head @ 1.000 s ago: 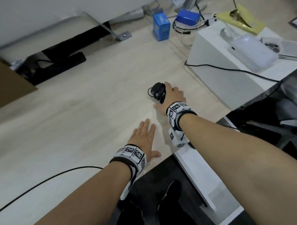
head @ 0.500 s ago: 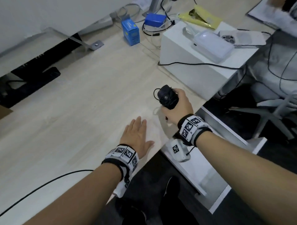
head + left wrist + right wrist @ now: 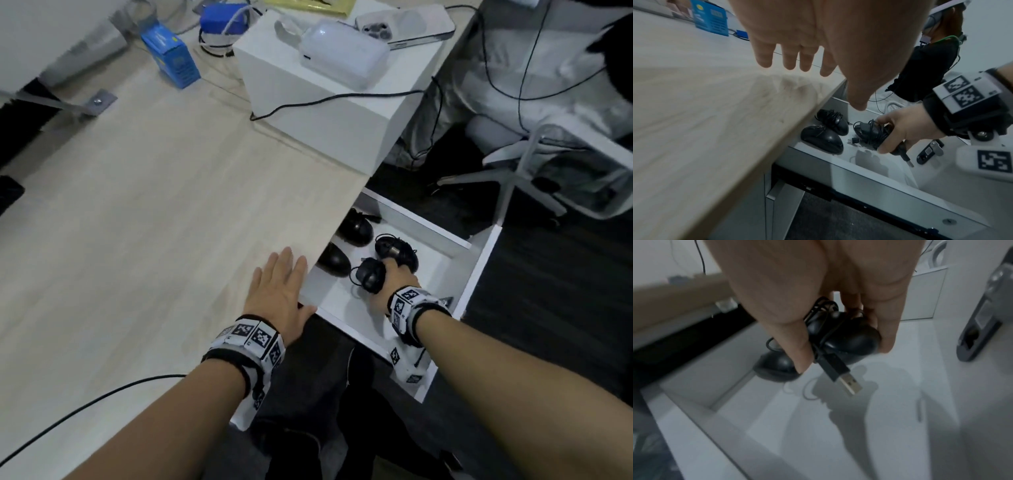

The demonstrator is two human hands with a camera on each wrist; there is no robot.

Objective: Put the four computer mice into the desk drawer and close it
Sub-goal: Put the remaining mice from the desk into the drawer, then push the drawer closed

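Note:
The white desk drawer [image 3: 479,267] stands pulled out at the desk's right end. Three black mice lie in it: one [image 3: 356,228] at the back, one [image 3: 334,260] near the desk edge, and one [image 3: 397,251] just beyond my right fingers. My right hand [image 3: 383,279] grips a fourth black mouse [image 3: 369,279] with its cable wound round it. That held mouse [image 3: 851,339] hangs slightly above the drawer floor [image 3: 838,434], and its USB plug [image 3: 846,382] dangles free. My left hand [image 3: 279,291] rests flat on the desk top at its edge, fingers straight.
A small dark device [image 3: 929,151] lies in the drawer's right part. On the desk stand a white box [image 3: 325,113] with a white case [image 3: 342,58] on it and a blue carton [image 3: 171,61]. A black cable [image 3: 85,407] crosses the near desk. A chair base [image 3: 520,171] stands beyond the drawer.
My right hand lifted the wound mouse off the desk and carried it right and down into the open drawer. The left hand stayed flat on the desk.

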